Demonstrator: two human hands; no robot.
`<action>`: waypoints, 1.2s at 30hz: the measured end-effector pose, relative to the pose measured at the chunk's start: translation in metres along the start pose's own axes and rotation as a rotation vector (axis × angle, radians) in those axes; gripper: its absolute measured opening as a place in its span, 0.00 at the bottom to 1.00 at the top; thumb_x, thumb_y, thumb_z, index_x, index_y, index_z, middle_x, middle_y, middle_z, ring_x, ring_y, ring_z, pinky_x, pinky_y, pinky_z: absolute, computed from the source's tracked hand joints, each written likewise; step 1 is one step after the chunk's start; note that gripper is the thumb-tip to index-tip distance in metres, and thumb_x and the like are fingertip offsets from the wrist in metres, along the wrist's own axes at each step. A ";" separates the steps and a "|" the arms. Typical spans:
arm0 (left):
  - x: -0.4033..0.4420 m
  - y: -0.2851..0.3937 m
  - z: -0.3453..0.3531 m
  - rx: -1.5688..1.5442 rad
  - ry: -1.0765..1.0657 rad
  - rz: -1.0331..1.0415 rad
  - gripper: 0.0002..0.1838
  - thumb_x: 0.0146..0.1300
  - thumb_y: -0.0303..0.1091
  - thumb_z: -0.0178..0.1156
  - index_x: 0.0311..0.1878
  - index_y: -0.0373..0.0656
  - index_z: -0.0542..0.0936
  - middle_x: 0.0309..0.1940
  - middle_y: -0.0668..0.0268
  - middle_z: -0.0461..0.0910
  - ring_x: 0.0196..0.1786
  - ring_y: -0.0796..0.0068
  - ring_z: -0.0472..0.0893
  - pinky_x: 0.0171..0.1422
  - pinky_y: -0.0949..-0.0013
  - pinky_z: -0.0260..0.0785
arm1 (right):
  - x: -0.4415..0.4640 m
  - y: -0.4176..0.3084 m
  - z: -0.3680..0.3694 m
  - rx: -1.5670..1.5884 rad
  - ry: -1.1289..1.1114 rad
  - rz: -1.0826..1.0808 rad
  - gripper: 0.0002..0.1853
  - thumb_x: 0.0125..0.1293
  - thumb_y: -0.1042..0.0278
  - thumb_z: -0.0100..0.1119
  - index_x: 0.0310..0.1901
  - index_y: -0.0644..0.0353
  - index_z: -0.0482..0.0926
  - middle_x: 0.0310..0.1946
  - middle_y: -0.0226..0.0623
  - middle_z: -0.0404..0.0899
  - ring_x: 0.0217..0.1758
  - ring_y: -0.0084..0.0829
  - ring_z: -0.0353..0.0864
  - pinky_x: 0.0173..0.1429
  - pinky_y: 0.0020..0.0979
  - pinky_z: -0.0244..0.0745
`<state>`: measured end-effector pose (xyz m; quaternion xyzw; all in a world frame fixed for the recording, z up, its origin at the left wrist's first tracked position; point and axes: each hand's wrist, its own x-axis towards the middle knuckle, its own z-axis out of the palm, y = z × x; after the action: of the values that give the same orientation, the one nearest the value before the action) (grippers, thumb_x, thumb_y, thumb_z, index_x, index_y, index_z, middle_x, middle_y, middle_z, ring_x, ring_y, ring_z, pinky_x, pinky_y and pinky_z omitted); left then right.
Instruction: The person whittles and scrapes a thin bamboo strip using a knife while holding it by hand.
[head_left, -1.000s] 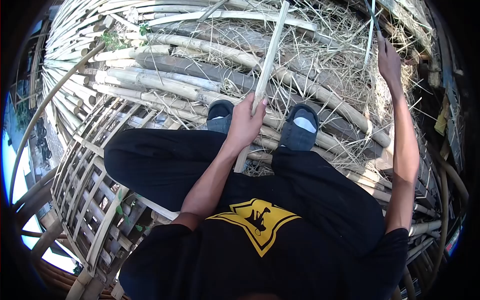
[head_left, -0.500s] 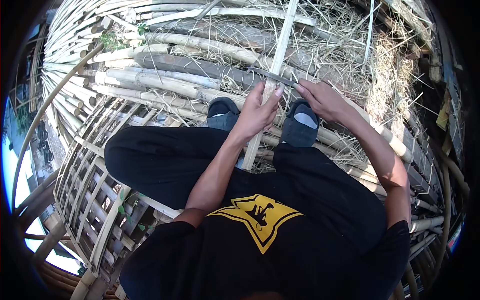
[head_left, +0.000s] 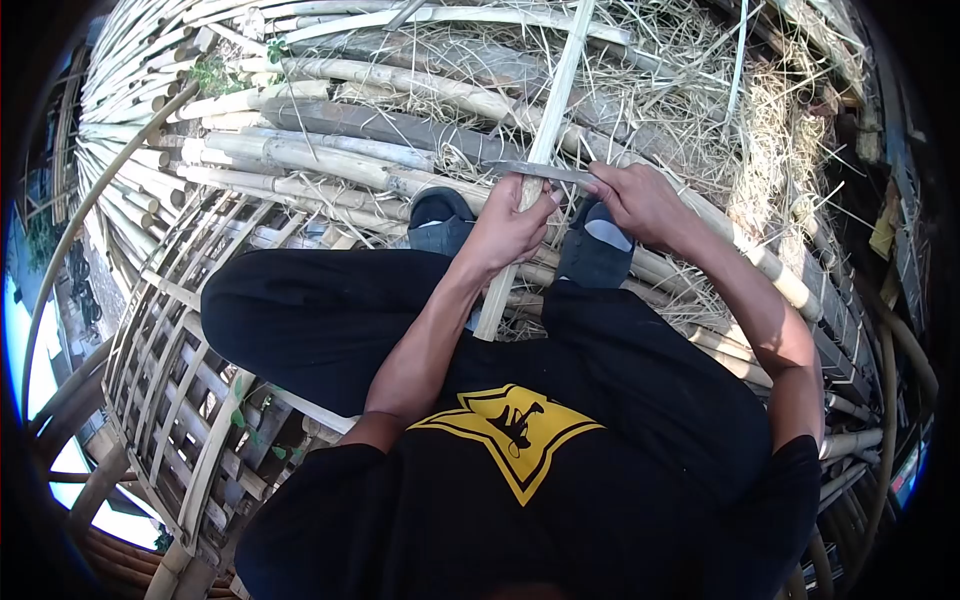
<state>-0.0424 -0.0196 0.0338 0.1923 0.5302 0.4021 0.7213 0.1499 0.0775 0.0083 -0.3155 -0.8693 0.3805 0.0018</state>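
Note:
A long pale bamboo strip (head_left: pixel 556 105) runs from the top of the view down between my legs. Around its lower part my left hand (head_left: pixel 508 222) is closed, thumb on the near side. My right hand (head_left: pixel 640 203) grips a knife at its right end; the handle is mostly hidden in my fingers. The grey knife blade (head_left: pixel 540 171) lies across the strip, just above my left thumb, pointing left. Blade and strip appear to touch.
My dark shoes (head_left: pixel 440 218) stand on bamboo poles (head_left: pixel 330 165) laid side by side. Shavings (head_left: pixel 660 110) cover the ground ahead and right. A woven bamboo lattice (head_left: pixel 190 400) curves at my left, near a bent pole (head_left: pixel 85 210). Stacked poles (head_left: pixel 130 190) lie at upper left.
The knife has shifted slightly left and down along the strip, its blade now flatter across it. My right hand moved a little with it; my left hand keeps its hold.

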 end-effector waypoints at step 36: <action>0.000 0.006 0.000 -0.046 -0.008 -0.047 0.09 0.76 0.41 0.46 0.41 0.48 0.64 0.19 0.79 0.56 0.14 0.91 0.51 0.15 0.81 0.41 | 0.024 0.046 -0.030 -0.196 0.178 0.213 0.24 0.74 0.48 0.38 0.35 0.61 0.73 0.16 0.48 0.74 0.23 0.50 0.76 0.31 0.49 0.69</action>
<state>-0.0445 -0.0158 0.0382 0.1649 0.5222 0.3965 0.7368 0.1634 0.1342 -0.0064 -0.4371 -0.8601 0.2627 0.0075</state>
